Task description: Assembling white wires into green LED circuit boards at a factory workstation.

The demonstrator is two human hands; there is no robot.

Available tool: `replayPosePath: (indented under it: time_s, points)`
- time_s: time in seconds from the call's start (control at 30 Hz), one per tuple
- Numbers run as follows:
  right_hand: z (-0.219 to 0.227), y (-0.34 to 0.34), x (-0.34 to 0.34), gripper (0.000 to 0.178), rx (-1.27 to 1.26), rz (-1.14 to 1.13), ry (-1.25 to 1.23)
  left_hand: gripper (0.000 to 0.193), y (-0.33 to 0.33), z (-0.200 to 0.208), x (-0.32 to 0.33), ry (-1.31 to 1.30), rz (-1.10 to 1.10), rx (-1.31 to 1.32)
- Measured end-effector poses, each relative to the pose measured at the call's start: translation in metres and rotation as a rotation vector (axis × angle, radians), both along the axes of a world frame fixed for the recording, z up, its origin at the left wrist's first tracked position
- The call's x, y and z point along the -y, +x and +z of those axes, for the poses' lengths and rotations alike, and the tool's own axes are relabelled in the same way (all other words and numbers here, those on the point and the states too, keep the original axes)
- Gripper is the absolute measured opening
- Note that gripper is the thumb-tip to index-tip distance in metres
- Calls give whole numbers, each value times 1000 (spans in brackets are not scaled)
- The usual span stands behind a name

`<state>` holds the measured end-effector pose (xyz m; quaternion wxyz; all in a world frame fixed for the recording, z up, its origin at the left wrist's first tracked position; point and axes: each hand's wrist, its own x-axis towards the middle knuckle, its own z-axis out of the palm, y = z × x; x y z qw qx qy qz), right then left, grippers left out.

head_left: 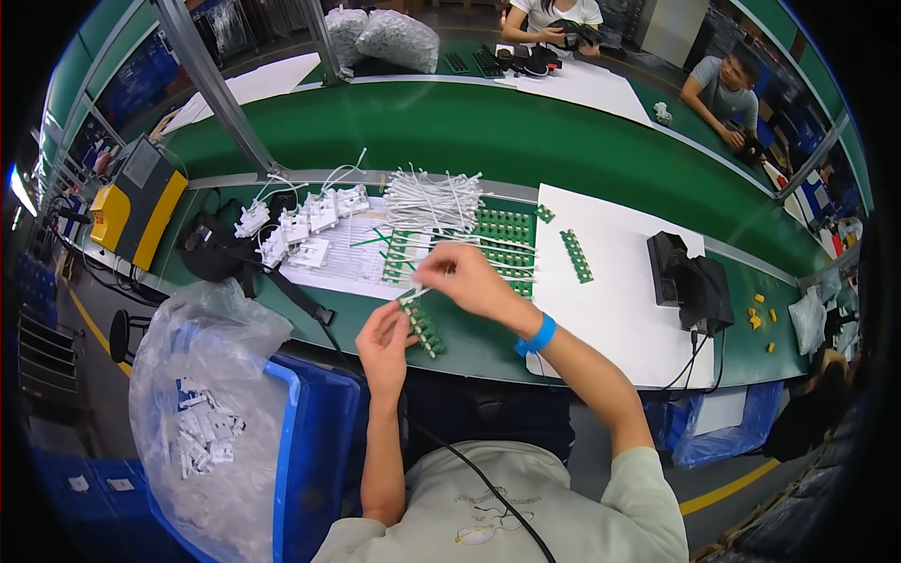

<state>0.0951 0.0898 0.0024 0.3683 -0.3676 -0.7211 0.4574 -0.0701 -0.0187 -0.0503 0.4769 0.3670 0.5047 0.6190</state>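
My left hand [383,340] holds a narrow strip of green circuit boards [425,328] between thumb and fingers, tilted over the table's front part. At the strip's upper end, the fingers of my right hand [469,278] are pinched together on what looks like the end of a white cable [417,292]; most of it is hidden. Just beyond my hands lie green circuit board panels [507,230], some with white cables laid across them. A thick pile of white cables [430,199] rests at their far left. Left of it, white plastic housings [314,223] lie on paper.
A yellow and grey machine [141,206] stands at the left, near a black bag [214,246]. White board [610,319] carries a loose circuit strip [576,256] and a black device [690,281]. A blue bin [310,450] with plastic lining sits lower left. Two people work across the bench.
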Motion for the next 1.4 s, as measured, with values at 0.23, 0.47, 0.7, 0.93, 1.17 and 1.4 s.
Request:
replayPosePath:
  time_s: [0.23, 0.47, 0.7, 0.93, 1.17, 1.4]
  points:
    - [-52, -35, -130, 30, 706, -597, 570, 30, -27, -5, 8, -32, 114, 40]
    - [-58, -43, -155, 19, 602, -557, 279, 29, -37, 0, 10, -7, 128, 46]
    - [-32, -14, -140, 19, 271, -615, 365, 28, -25, -1, -2, -1, 79, 89]
    - [28, 13, -83, 13, -249, -429, 157, 29, -14, 9, -7, -32, 78, 123]
    - [40, 67, -47, 11, -620, -440, 177, 31, 8, 10, -8, -22, 28, 130]
    - [56, 99, -17, 13, -650, -467, 110, 30, 23, 19, -4, -32, -14, 93]
